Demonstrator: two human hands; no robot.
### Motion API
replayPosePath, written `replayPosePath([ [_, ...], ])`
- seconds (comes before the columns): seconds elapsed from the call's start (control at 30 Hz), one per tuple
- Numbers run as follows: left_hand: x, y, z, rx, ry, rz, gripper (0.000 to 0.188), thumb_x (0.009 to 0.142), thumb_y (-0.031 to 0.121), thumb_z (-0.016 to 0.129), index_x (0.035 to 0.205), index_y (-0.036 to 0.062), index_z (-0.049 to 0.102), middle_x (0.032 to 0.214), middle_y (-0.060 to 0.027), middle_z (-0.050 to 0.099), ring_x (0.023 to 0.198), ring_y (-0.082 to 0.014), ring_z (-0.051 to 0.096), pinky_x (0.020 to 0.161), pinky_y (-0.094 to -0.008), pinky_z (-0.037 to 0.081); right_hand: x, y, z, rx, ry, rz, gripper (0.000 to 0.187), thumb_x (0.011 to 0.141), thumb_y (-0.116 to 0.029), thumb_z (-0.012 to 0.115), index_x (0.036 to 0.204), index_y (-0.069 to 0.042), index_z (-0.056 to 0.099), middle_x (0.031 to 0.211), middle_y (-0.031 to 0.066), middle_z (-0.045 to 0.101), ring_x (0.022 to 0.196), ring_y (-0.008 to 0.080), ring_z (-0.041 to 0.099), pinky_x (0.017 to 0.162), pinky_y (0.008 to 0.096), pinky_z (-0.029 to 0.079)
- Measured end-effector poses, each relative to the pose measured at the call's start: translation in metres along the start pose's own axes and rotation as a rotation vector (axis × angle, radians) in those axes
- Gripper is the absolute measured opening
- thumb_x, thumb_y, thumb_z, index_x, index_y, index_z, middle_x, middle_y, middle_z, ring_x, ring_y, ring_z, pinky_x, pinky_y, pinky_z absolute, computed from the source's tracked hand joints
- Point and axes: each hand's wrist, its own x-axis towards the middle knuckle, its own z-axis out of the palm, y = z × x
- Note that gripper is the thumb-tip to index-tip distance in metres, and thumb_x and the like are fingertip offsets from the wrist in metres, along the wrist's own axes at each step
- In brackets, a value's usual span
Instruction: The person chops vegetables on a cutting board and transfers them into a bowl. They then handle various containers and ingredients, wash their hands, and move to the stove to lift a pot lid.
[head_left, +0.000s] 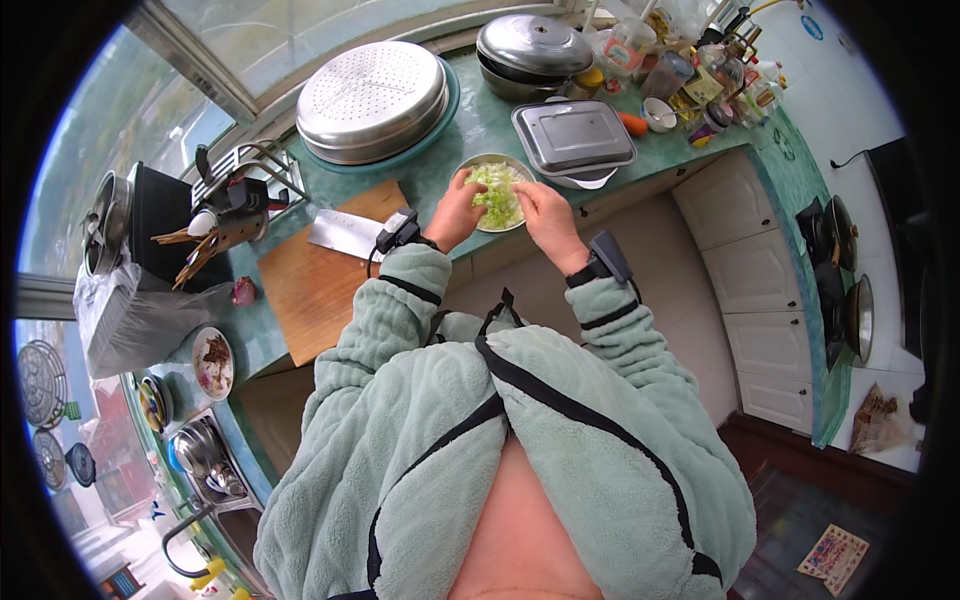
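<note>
A round metal bowl [493, 157] full of chopped pale-green vegetable [494, 196] sits at the counter's front edge. From its left side my left hand [457, 210] reaches over the rim, fingers bent and tips among the chopped pieces. My right hand [551, 222] is at the right side, thumb and fingers pressed together over the rim. What its fingertips hold is too small to make out. Left of the bowl lies a wooden cutting board [318, 288], with a broad-bladed cleaver [345, 236] flat across it, partly behind my left wrist.
Behind the bowl stand a large perforated steamer [372, 98], a lidded pot [533, 55] and a lidded rectangular dish [575, 138]. A carrot [632, 124] and several bottles are at the back right. A utensil holder [238, 228], a plate [213, 366] and a sink [240, 530] are left.
</note>
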Motion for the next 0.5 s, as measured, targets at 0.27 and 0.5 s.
replayPosePath([
  [0.27,0.019,0.002,0.017,-0.320,0.076,-0.653,0.035,0.098,0.031,0.052,0.108,-0.0001,0.064,0.098,-0.0073,0.068,0.088,-0.0149,0.061,0.081,-0.0268,0.047,0.041,0.020,-0.006,0.057,-0.053,-0.358,0.028,0.088,-0.001,0.052,0.113,-0.002,0.062,0.112,0.0182,0.063,0.104,0.0310,0.061,0.089,0.0381,0.049],
  [0.5,0.012,0.031,0.043,-0.700,0.160,-0.610,0.043,0.102,0.028,0.040,0.130,-0.0040,0.048,0.129,-0.0158,0.054,0.119,-0.0252,0.050,0.100,-0.0311,0.038,0.025,0.035,0.032,0.049,0.034,-0.367,0.038,0.083,-0.007,0.050,0.120,0.001,0.053,0.124,0.0241,0.053,0.116,0.0382,0.050,0.100,0.0439,0.040],
])
